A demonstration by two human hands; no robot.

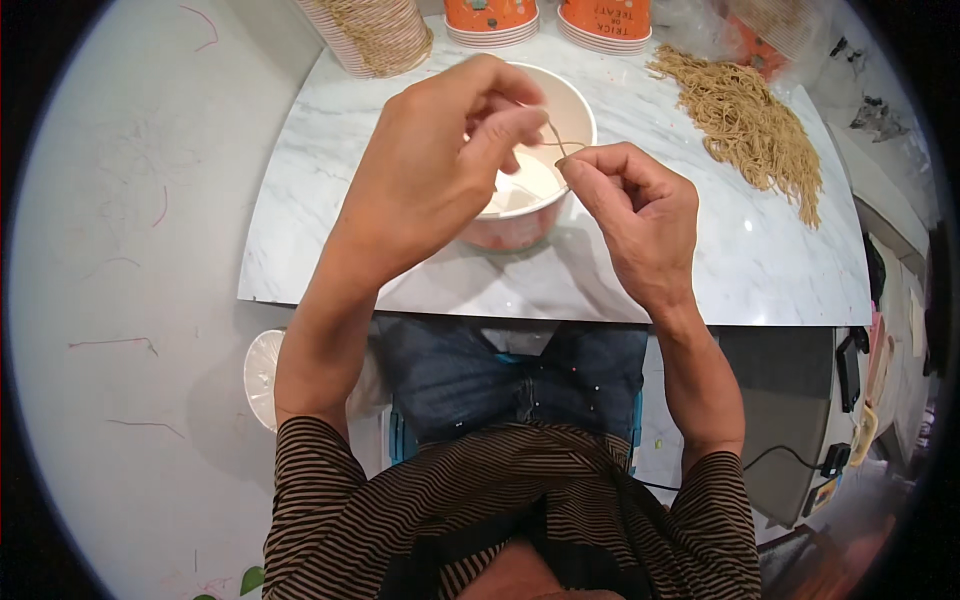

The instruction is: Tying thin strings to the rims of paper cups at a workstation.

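A large paper bucket (577,100), white inside with an orange print outside, stands near the table's front edge. Above its opening a thin tan cord (557,135) forms a small loop between my two hands. My left hand (430,165) reaches over the bucket's left side, pinching the cord between thumb and fingers. At the right rim, my right hand (640,220) pinches the other part of the cord with thumb and forefinger. Whether the cord passes through the bucket wall I cannot tell.
On the marbled white table (330,190), a bundle of tan cords (750,120) lies at the right. Stacked paper buckets (370,35) with cords over them stand back left. Two orange bucket stacks (490,20) are behind. A lined bin (263,375) sits below left.
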